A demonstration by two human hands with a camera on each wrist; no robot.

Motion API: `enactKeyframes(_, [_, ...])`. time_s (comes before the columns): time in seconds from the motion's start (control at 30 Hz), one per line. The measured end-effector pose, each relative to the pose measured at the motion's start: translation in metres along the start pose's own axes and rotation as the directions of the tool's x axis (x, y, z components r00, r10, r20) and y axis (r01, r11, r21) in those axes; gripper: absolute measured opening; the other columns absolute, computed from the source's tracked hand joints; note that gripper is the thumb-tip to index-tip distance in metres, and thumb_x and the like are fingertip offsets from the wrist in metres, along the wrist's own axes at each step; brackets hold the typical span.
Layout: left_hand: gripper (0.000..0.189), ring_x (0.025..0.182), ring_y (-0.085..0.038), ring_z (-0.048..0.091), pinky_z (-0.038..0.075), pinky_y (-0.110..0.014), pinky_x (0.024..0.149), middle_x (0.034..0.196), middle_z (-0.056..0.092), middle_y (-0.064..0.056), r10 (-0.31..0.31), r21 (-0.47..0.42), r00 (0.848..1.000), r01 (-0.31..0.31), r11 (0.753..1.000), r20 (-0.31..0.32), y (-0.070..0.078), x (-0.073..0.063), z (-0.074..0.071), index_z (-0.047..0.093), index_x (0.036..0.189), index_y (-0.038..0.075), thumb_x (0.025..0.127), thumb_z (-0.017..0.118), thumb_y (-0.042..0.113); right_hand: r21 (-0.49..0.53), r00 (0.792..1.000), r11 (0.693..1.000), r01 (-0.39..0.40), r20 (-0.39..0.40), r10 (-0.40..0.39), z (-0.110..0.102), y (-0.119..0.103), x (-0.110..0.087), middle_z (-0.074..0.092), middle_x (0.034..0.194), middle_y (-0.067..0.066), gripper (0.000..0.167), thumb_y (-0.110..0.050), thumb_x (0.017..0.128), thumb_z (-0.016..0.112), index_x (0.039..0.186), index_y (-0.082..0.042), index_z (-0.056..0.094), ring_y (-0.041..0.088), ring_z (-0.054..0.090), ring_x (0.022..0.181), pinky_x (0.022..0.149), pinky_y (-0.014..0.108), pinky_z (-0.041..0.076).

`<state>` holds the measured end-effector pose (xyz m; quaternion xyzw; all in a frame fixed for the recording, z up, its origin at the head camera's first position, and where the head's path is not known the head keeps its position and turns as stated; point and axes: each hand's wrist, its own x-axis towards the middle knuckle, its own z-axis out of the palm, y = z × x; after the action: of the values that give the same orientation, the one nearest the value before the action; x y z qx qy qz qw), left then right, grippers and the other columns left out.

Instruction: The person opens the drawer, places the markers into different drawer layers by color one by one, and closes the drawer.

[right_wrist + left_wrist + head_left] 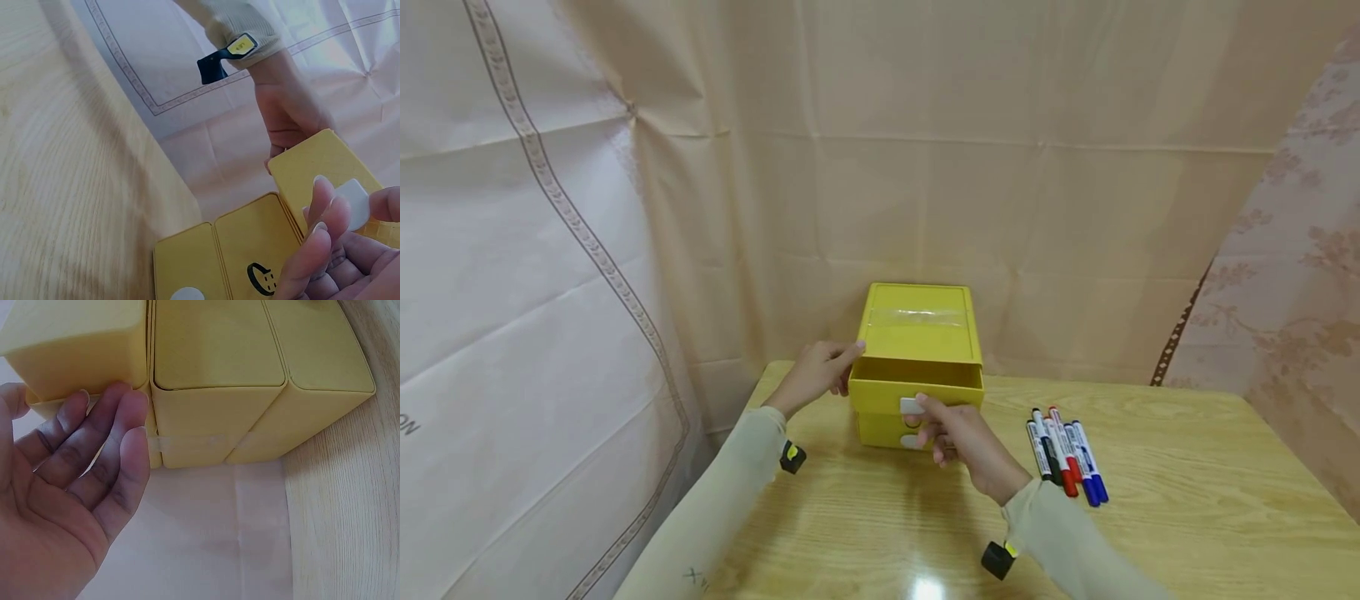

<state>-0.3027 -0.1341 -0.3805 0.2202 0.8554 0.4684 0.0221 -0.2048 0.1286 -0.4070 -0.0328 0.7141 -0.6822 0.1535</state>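
Note:
A yellow drawer box [917,340] with a strip of clear tape across its top stands at the table's far edge. Its top drawer [874,395] is pulled partly out, and the part of its inside that shows looks bare. Thumb and fingers of my right hand [964,435] pinch that drawer's white pull tab [355,205]. My left hand [815,375] steadies the box's left side, thumb at the top front corner, the other fingers loosely bent along the side [200,422]. Below, the lower drawers [255,234] are closed; one bears a black smiling-face print.
Several markers [1066,458] with black, red and blue caps lie side by side on the wooden table [1187,467], right of the box. A beige cloth [925,183] hangs close behind the table, and a pale cloth [535,333] hangs at the left.

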Motion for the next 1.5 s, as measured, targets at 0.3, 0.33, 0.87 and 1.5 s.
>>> enactKeyframes(0.3, [0.057, 0.062, -0.028, 0.066, 0.058, -0.044, 0.065, 0.069, 0.065, -0.009, 0.001, 0.006, 1.0, -0.001, 1.0, -0.007, 0.0, 0.0, -0.001, 0.073, 0.087, 0.011, 0.105, 0.048, 0.059, -0.005, 1.0, 1.0, -0.02, 0.019, 0.02, 0.004, 0.0, -0.009, 0.069, 0.078, 0.003, 0.062, -0.061, 0.098, 0.06, 0.114, -0.003, 0.076, 0.008, 0.048, 0.054, 0.054, 0.022, 0.043])
enactKeyframes(0.33, [0.056, 0.064, -0.03, 0.067, 0.058, -0.043, 0.065, 0.07, 0.065, -0.009, 0.001, 0.006, 1.0, 0.0, 1.0, -0.007, 0.0, 0.0, -0.002, 0.073, 0.088, 0.012, 0.105, 0.048, 0.058, -0.005, 1.0, 1.0, -0.02, 0.018, 0.02, 0.004, 0.0, -0.01, 0.069, 0.078, 0.003, 0.062, -0.061, 0.098, 0.06, 0.114, -0.004, 0.076, 0.008, 0.048, 0.054, 0.054, 0.022, 0.043])
enactKeyframes(0.87, [0.056, 0.066, -0.032, 0.066, 0.058, -0.045, 0.065, 0.07, 0.067, -0.008, 0.003, 0.019, 1.0, -0.003, 1.0, 0.001, 0.001, 0.0, -0.002, 0.074, 0.088, 0.013, 0.105, 0.047, 0.06, 0.001, 1.0, 1.0, -0.02, 0.023, 0.02, 0.006, 0.006, -0.021, 0.069, 0.078, 0.004, 0.065, -0.063, 0.097, 0.06, 0.115, -0.002, 0.076, 0.009, 0.047, 0.054, 0.054, 0.023, 0.042])
enactKeyframes(1.5, [0.057, 0.066, -0.028, 0.066, 0.057, -0.055, 0.07, 0.073, 0.068, -0.009, -0.028, 0.005, 1.0, 0.028, 1.0, -0.008, -0.001, 0.002, -0.001, 0.075, 0.094, 0.014, 0.103, 0.048, 0.063, 0.008, 0.998, 0.999, -0.039, 0.04, 0.038, 0.011, 0.007, -0.034, 0.068, 0.076, 0.003, 0.065, -0.063, 0.096, 0.06, 0.115, -0.003, 0.076, 0.008, 0.047, 0.054, 0.053, 0.023, 0.041])
